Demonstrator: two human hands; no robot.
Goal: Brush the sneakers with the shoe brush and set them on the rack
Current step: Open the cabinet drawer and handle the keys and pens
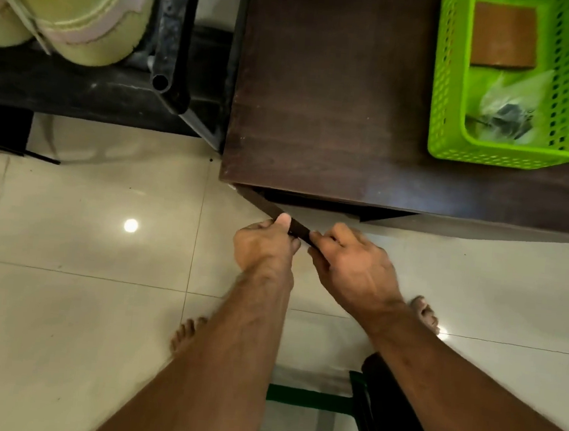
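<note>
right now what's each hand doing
left hand: grips the cabinet door edge.
right hand: fingers curled on the same door edge.

A home: glossy tiled floor [79, 300], dark wooden cabinet [331, 99], green plastic basket [452, 92], bare feet [186, 335].

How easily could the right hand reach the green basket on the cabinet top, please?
Probably yes, once freed: the right hand now grips the cabinet door edge, and bare cabinet top lies before the green basket.

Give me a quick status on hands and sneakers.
Both hands, left and right, grip the cabinet door edge. Sneakers sit on the black rack. No brush visible.
</note>
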